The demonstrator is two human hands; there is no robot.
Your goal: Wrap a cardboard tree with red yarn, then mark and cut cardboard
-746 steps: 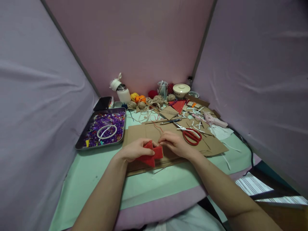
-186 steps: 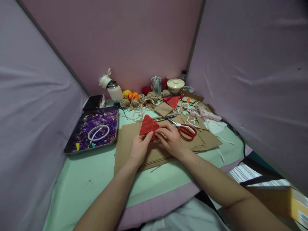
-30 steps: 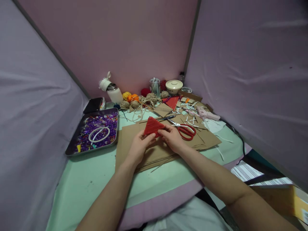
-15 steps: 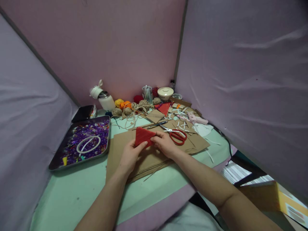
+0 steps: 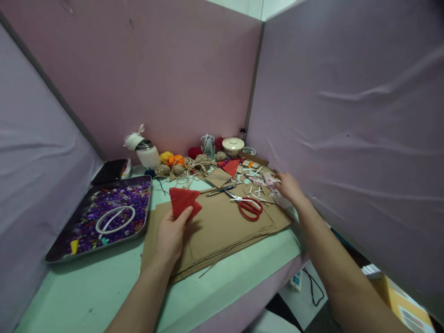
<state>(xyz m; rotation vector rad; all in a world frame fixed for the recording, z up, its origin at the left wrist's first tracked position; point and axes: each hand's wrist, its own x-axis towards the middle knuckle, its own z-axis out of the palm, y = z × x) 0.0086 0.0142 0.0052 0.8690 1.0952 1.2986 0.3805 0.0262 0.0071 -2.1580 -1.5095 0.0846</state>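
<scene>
My left hand (image 5: 172, 233) holds a red, finely ridged triangular piece (image 5: 183, 202) between thumb and fingers, raised above the stacked cardboard sheets (image 5: 208, 240). A second red corner shows beside my thumb; whether it belongs to the same piece I cannot tell. Over at the right edge of the cardboard, my right hand (image 5: 288, 187) is closed around the handle end of a pale pink glue gun (image 5: 269, 180). Red-handled scissors (image 5: 250, 208) lie on the cardboard between my hands, with a pen (image 5: 221, 190) just beyond them.
On the left sits a tray (image 5: 147, 203) of purple beads with a white ring (image 5: 115, 219) on it. Yarn balls (image 5: 176, 160), a white jar (image 5: 148, 156), a cup of sticks (image 5: 208, 145) and a lidded bowl (image 5: 233, 145) line the back. White paper scraps (image 5: 256, 190) litter the right.
My right hand has let go of the red piece and reached right to the glue gun. My left hand has moved left with the red piece. The view has shifted too.
</scene>
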